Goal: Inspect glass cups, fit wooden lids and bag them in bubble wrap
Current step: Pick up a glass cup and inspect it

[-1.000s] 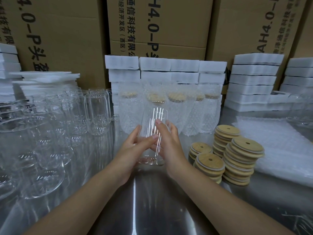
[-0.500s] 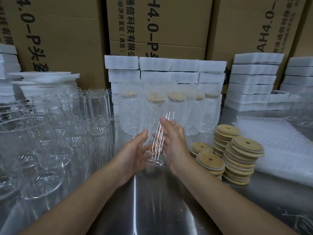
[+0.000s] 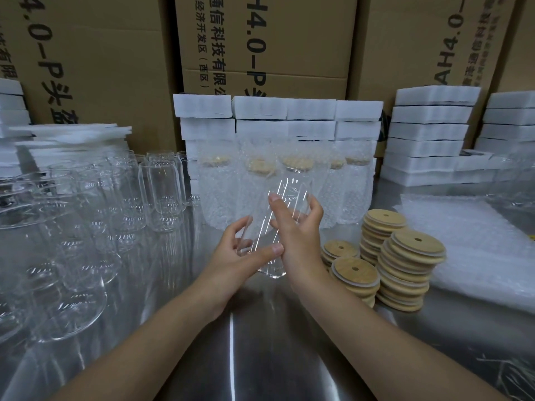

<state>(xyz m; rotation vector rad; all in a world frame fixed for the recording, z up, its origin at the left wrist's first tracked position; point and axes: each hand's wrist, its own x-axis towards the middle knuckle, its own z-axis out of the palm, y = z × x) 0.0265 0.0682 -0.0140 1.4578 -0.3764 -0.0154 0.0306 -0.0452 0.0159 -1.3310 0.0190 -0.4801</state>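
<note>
Bare left hand [image 3: 231, 257] and right hand [image 3: 299, 238], bare forearms [image 3: 144, 338], short nails [image 3: 278, 249].

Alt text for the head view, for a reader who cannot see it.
A person's left hand and right hand hold a clear glass cup tilted above a steel table. Bare glass cups stand left, stacked wooden lids right, bubble-wrapped lidded cups behind.

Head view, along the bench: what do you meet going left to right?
Bare glass cups → left hand → held glass cup, gripped by both hands → right hand → stacks of wooden lids → bubble wrap sheets.
</note>
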